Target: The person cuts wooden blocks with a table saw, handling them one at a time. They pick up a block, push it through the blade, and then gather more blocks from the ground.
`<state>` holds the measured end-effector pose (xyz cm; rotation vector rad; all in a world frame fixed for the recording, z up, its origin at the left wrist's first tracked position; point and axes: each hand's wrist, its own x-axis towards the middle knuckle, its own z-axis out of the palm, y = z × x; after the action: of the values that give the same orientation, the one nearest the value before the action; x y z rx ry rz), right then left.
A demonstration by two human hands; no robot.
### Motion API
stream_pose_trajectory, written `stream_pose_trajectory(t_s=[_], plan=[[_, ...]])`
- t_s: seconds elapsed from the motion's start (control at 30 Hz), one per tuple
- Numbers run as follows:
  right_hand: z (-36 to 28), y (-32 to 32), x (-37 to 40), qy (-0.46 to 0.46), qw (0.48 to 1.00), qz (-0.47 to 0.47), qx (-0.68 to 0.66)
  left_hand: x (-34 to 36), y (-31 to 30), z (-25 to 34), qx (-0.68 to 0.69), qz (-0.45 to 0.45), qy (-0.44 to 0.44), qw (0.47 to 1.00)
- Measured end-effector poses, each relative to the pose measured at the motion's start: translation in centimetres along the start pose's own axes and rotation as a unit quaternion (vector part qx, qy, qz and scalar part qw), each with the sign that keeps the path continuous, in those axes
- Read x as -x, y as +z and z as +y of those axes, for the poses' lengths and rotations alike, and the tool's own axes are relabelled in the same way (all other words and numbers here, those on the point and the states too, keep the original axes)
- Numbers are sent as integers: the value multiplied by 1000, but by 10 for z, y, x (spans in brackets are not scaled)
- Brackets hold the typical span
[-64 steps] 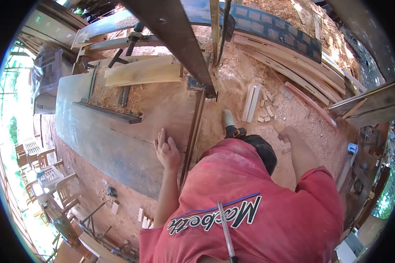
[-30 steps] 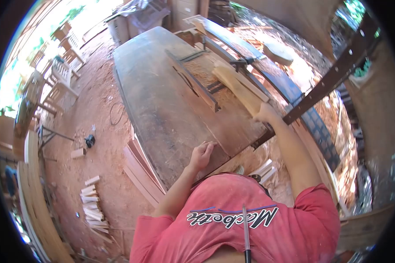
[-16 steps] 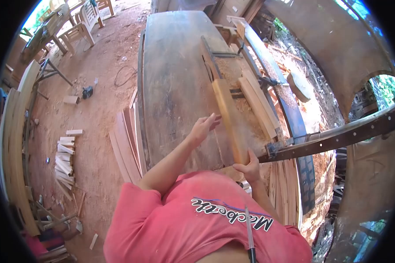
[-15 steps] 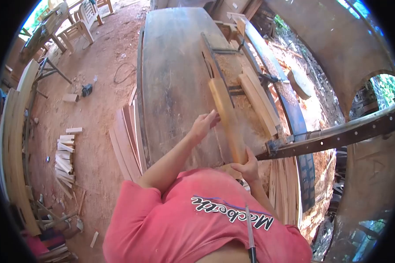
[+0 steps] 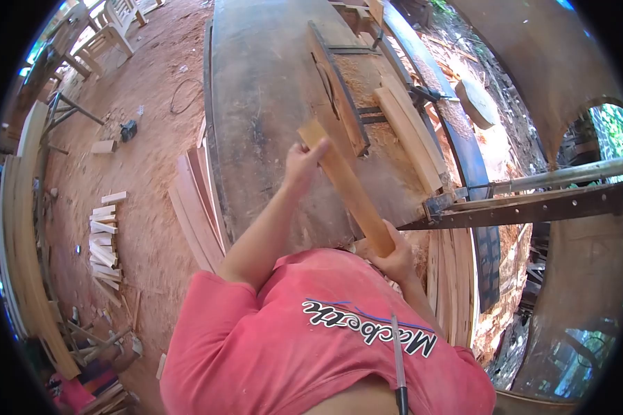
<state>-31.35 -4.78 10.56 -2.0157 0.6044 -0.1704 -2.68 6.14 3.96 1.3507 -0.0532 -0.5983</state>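
A wooden board (image 5: 351, 190) lies slantwise between my two hands, above the worn worktable (image 5: 256, 117). My left hand (image 5: 302, 166) is closed around its far end, thumb on the top face. My right hand (image 5: 396, 257) grips the near end, close to my shirt. Just beyond the board, a dark metal bar (image 5: 338, 93) runs along the tabletop beside a narrow slot. The fingers under the board are partly hidden.
Longer wooden pieces (image 5: 410, 135) rest at the table's right among sawdust. A dark beam with bolt holes (image 5: 533, 214) juts in from the right. Boards (image 5: 194, 207) lean at the table's left side. Short offcuts (image 5: 104, 238) lie on the dirt floor.
The board has moved left, away from the metal bar, and its far end has swung left. My left hand, earlier beside the board with fingers loose, has taken hold of it.
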Motion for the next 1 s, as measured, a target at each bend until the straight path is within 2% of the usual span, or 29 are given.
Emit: stream_pose_trajectory(t_s=[0.07, 0.1, 0.17, 0.2, 0.27, 0.3, 0.37, 0.4, 0.43, 0.47, 0.5, 0.53, 0.57, 0.6, 0.63, 0.67, 0.7, 0.73, 0.77, 0.83, 0.87, 1.0], plan=[[6, -13, 11, 34, 998, -32, -51, -25, -22, 5, -84, 46, 31, 995], [7, -17, 14, 36, 998, -34, -51, -24, -26, 4, -84, 47, 29, 995], [6, -23, 16, 41, 998, -47, -19, -27, -29, 2, -104, 38, -42, 993], [4, -24, 14, 41, 998, -44, -18, -33, -30, -7, -104, 36, -41, 993], [1, -26, 7, 70, 994, -80, -33, -52, -30, -34, 23, 123, -114, 986], [6, -24, 4, 69, 994, -77, -31, -47, -27, -24, 24, 120, -112, 986], [26, -19, -5, 70, 975, -107, -183, -24, -17, 5, 194, 57, -205, 958], [32, -17, -10, 68, 975, -108, -181, -18, -8, 3, 197, 58, -203, 957], [38, -14, -17, 138, 931, -144, -306, -11, 7, 1, 193, 24, -158, 968], [44, -12, -23, 206, 864, -176, -425, -6, 20, 0, 188, -10, -113, 976], [47, -8, -30, 206, 864, -177, -423, -7, 29, -16, 190, -9, -112, 975], [49, -4, -40, 233, 878, -142, -392, -14, 38, -44, 74, -30, 3, 997], [56, -1, -48, 261, 889, -107, -360, -16, 43, -61, -44, -49, 117, 991], [49, 5, -58, 174, 983, -38, -40, -12, 45, -57, -41, -48, 116, 991], [41, 4, -55, 175, 983, -38, -39, -10, 44, -52, -114, -103, 89, 984], [32, 1, -47, 113, 982, -28, 147, -7, 44, -47, -186, -157, 62, 968], [3, -1, -45, 43, 943, -16, 329, -7, 43, -47, -184, -155, 64, 969], [-13, -2, -41, 73, 951, -66, 294, -8, 41, -50, -244, -164, 115, 949], [-18, 3, -39, 72, 950, -69, 296, -8, 38, -53, -303, -172, 164, 923], [-24, 10, -36, 87, 899, -148, 403, -10, 34, -51, -321, -188, 172, 912], [-9, 13, -34, 66, 910, -130, 389, -11, 33, -51, -341, -207, 181, 899], [-18, 9, -48, 41, 909, -149, 387, -20, 33, -46, -325, -222, 162, 905]])
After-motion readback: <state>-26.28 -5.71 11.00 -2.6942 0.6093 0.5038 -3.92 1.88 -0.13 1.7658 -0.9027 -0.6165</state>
